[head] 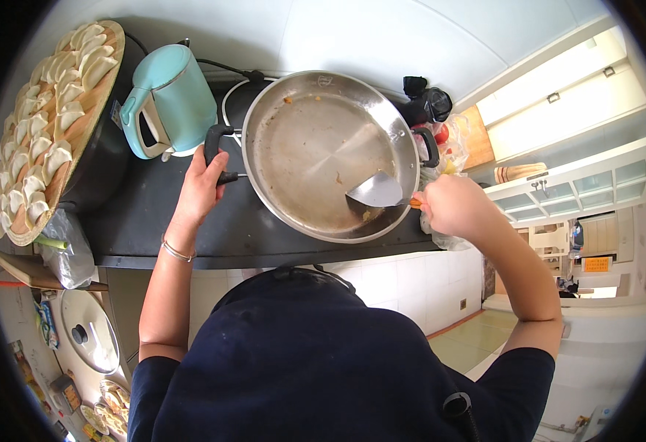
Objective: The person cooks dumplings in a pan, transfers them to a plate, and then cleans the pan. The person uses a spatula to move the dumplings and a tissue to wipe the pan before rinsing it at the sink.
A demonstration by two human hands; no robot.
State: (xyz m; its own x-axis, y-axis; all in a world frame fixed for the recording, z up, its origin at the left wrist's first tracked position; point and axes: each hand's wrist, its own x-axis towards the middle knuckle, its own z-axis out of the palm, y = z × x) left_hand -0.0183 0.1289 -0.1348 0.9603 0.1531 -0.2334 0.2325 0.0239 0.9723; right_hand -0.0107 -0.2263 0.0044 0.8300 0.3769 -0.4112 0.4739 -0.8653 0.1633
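Note:
A wide stainless steel pan point(312, 149) stands on the dark counter before me. Brown residue and a few small food scraps mark its inside. On the left, my left hand point(202, 185) grips the pan's black side handle point(212, 146). My right hand point(453, 207) is closed around the handle of a metal spatula point(378, 190), whose blade lies inside the pan at its lower right. Most of the spatula's handle is hidden by my fingers. The opposite black handle point(427, 147) is free, just above my right hand.
Left of the pan stand a turquoise electric kettle point(176, 99) and a round board point(88, 124) covered with raw dumplings. Plastic bags point(458, 135) and a black-capped container point(433, 105) sit to the right. A glass lid point(90, 331) and plates of food point(113, 411) are at lower left.

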